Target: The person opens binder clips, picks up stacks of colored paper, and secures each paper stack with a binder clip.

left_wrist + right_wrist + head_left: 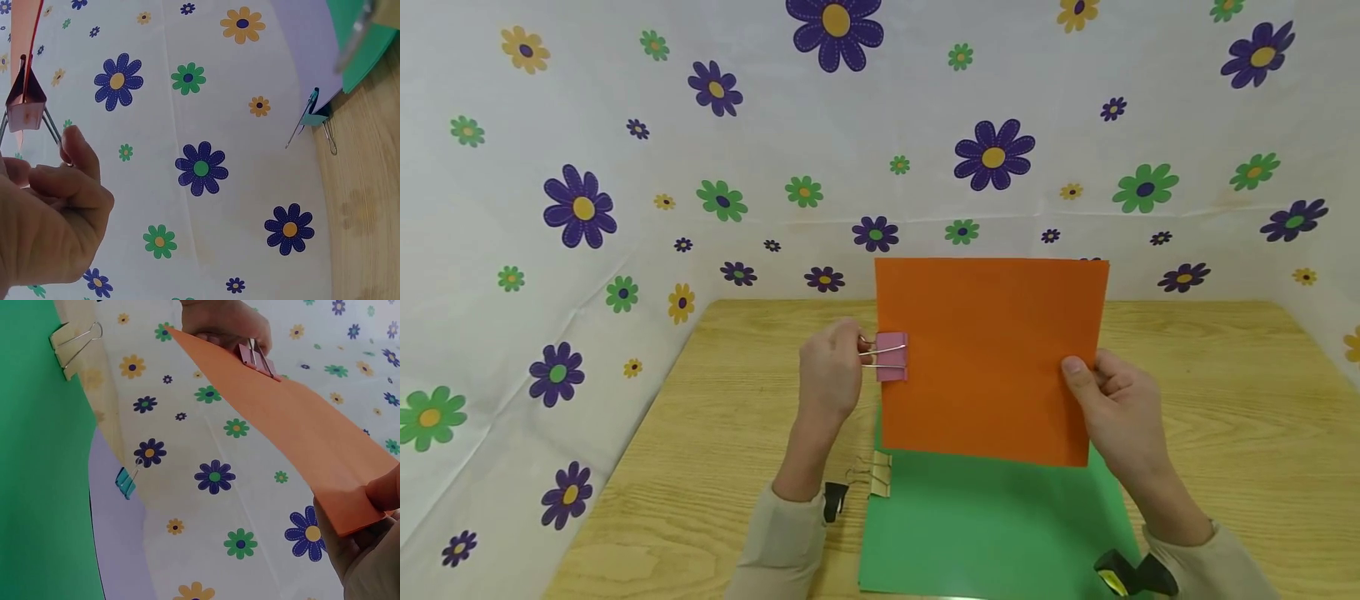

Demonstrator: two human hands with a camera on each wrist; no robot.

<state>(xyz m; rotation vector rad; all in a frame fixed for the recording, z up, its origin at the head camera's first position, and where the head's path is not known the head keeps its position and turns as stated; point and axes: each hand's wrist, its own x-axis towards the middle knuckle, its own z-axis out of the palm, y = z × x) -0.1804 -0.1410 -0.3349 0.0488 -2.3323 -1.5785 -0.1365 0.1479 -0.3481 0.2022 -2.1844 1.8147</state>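
An orange sheet of paper (992,358) is held upright above the table, and its left edge sits in a pink binder clip (892,357). My left hand (831,375) pinches the clip's wire handles, which slant out on both sides of the sheet in the left wrist view. At the opposite edge my right hand (1123,408) grips the paper, thumb on the near face and fingers behind. Below the orange sheet lies green paper (992,533) with a yellow binder clip (881,475) on its left edge.
A purple sheet (119,544) with a teal binder clip (125,483) on its edge shows beyond the green paper in the right wrist view. The wooden table (700,467) is backed by a white flowered cloth (760,108). Dark straps (835,502) circle the wrists.
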